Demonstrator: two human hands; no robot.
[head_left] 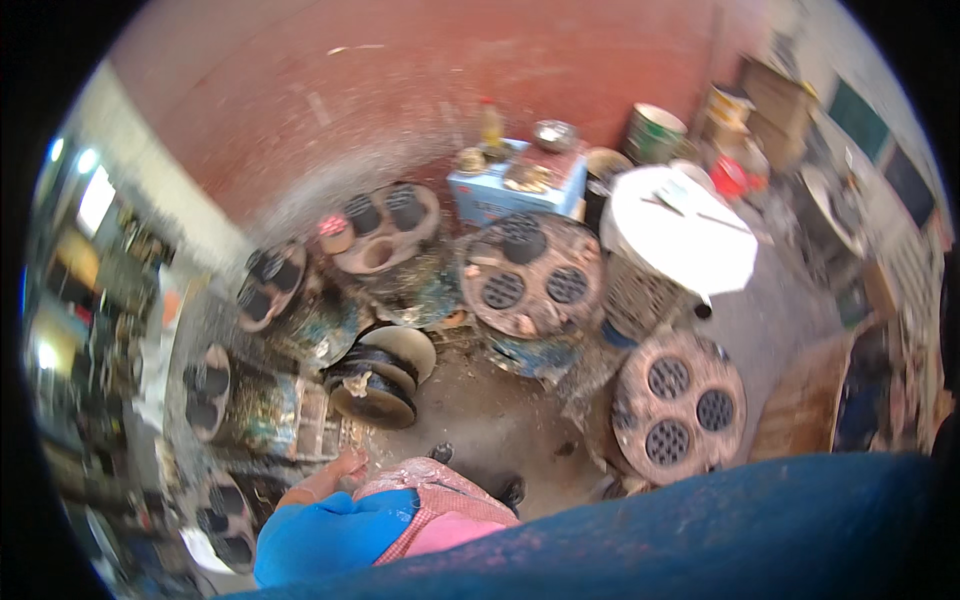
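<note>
L hand (350, 463) blurred, can't tell if gripping; R hand not visible. Spool-like stack (380, 376) on floor, nr L hand; drums crowd around. R-side drum (642, 405): 3 holes w/ black perforated discs, nr white-topped counter (690, 245).

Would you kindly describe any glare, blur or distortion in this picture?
In the head view, a light glares at far left, the white many-sided top is nearly blown out, the left hand is blurred, and fisheye distortion appears to tilt the pale pillar.
</note>
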